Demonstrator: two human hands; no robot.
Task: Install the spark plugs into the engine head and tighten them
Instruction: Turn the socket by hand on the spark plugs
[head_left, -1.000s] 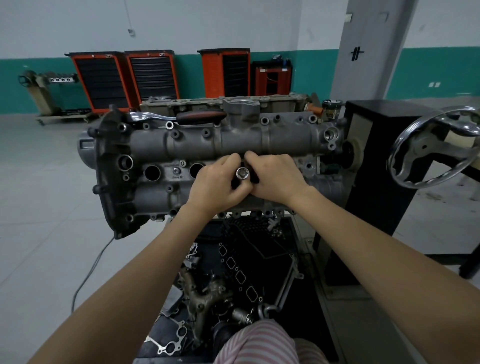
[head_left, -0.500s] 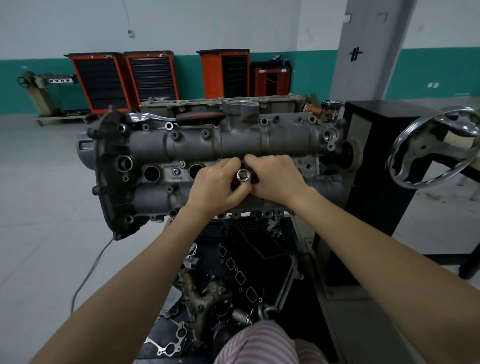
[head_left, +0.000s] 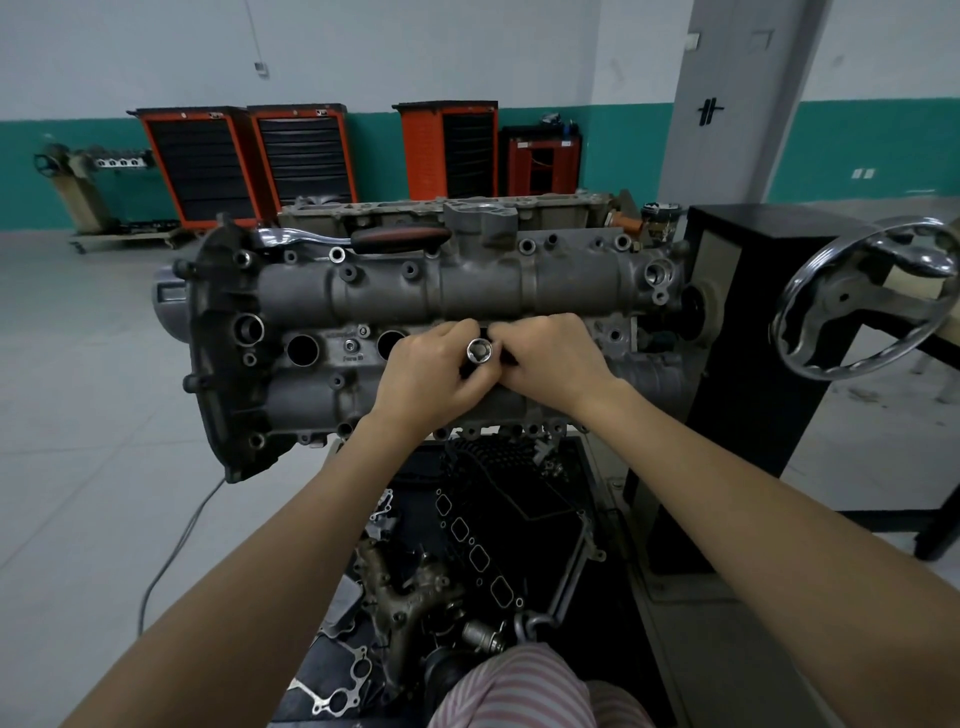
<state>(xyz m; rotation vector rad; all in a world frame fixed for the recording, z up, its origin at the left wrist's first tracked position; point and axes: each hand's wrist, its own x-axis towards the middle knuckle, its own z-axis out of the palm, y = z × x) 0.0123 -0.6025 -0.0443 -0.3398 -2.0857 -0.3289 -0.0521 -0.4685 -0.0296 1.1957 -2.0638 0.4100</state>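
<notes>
Engine head (head_left: 457, 296), grey cast metal, is lying sideways; left hand (head_left: 431, 374) and right hand (head_left: 550, 358) are pinching a chrome socket (head_left: 479, 351) between curled fingers.

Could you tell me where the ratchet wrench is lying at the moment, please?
In the head view, the ratchet wrench lies along the far upper edge of the engine head, left of centre, beyond both hands and untouched.

A: Soft, even indoor light, a bit dim; shadows stay faint beneath the engine head (head_left: 415, 312).

B: Glare only on the chrome handwheel (head_left: 862, 301). Wide-angle bending curves the pillar (head_left: 737, 104) and stretches the forearms near the bottom corners; the far wall looks slightly soft.
</notes>
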